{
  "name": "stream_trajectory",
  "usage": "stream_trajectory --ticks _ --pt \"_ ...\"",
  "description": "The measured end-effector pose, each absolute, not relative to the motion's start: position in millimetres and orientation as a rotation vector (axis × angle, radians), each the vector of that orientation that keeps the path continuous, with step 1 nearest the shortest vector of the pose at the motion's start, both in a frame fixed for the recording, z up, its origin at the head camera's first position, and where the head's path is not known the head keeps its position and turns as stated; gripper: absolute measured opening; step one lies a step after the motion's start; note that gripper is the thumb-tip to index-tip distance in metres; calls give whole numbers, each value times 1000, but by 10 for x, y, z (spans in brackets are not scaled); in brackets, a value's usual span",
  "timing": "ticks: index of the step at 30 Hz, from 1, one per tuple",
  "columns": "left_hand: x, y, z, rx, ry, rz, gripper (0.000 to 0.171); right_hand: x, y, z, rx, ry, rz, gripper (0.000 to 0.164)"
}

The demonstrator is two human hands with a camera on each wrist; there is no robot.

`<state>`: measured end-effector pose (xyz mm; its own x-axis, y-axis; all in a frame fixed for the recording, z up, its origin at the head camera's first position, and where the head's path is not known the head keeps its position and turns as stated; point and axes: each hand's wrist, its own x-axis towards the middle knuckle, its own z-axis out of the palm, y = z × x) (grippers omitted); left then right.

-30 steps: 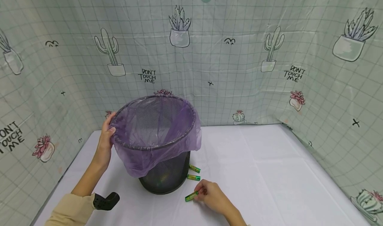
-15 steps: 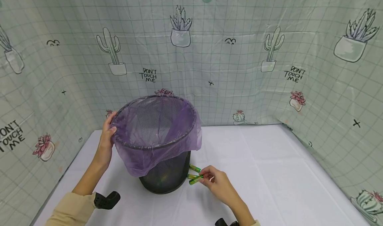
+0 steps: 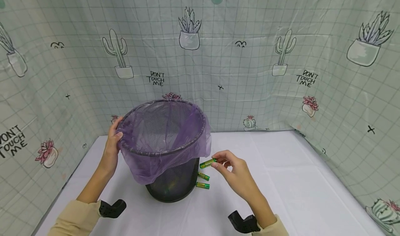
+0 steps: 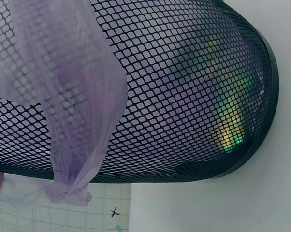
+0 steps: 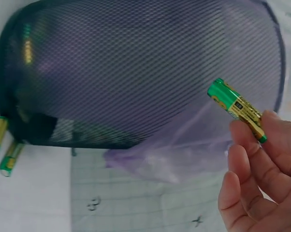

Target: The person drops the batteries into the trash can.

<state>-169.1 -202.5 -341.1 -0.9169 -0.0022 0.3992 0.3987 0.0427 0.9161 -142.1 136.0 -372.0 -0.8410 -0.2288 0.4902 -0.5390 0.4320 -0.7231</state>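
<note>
A black mesh wastebasket (image 3: pixel 173 184) lined with a purple plastic bag (image 3: pixel 156 164) leans toward the left on the table. My left hand (image 3: pixel 110 144) grips its rim at the left, thumb over the bag's edge. Between thumb and fingers of my right hand (image 3: pixel 235 171) is a green and gold battery (image 5: pixel 237 107), raised off the table beside the basket's right wall, below the rim. Two more batteries lie at the basket's foot, an upper battery (image 3: pixel 203 176) and a lower battery (image 3: pixel 202 185). Through the mesh, green and yellow shapes (image 4: pixel 231 123) show at the bottom.
A white cloth (image 3: pixel 281 180) covers the table. Behind and at both sides hangs a grid-patterned curtain (image 3: pixel 218 62) with cactus drawings. Black wrist mounts, one on the left sleeve (image 3: pixel 112 209) and one on the right sleeve (image 3: pixel 243 224), stick out inward.
My right hand has lifted the battery from the table and carried it up and away, past the two lying batteries, toward the bag's right edge. The left hand keeps its grip on the rim.
</note>
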Motion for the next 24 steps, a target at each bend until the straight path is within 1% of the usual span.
stream_trajectory --ticks 12,19,24 --pt "-1672 -2019 -3405 -391 -2040 -1953 58 -1382 1179 -3321 778 -2064 1396 17" --pt "-1681 -2021 -3410 -387 -2041 -1956 59 -1384 1052 -3145 755 -1992 1408 18" --pt "-1686 -2015 -3397 -394 -2032 -1966 57 -1432 969 -3092 761 -1978 1395 19"
